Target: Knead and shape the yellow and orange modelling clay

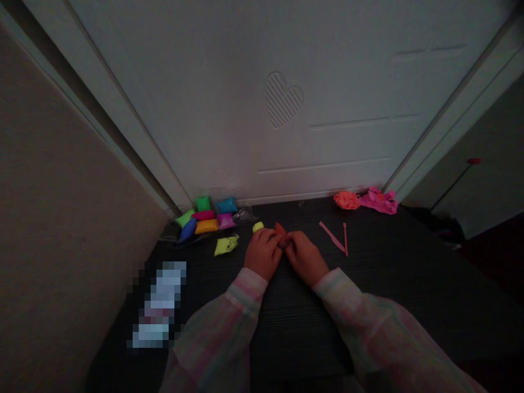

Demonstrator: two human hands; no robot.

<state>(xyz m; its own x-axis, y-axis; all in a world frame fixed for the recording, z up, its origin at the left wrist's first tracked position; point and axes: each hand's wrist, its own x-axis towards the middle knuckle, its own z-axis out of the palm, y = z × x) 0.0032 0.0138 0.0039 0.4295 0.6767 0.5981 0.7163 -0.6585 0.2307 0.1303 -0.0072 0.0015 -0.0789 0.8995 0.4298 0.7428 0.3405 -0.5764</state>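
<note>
Above the dark table my left hand [262, 254] and my right hand [305, 255] meet, with closed fingers. Between their fingertips is a small piece of orange-red modelling clay [280, 229], mostly covered by the fingers, so its full shape is hidden. Just behind my left hand's knuckles sits a yellow lump of clay [257, 226]. A yellow-green packet [226, 245] with dark marks lies left of that hand. To the right of my right hand are two slim pink modelling tools [332, 237], set in a V shape.
At the back left, several bright clay packets [207, 225] lie in clear plastic. An orange ruffled lump [346, 200] and a pink crumpled piece [379, 201] rest at the back right. A white door panel [204, 98] borders the dark table [295, 338]. A blurred-out pale item [161, 303] lies left.
</note>
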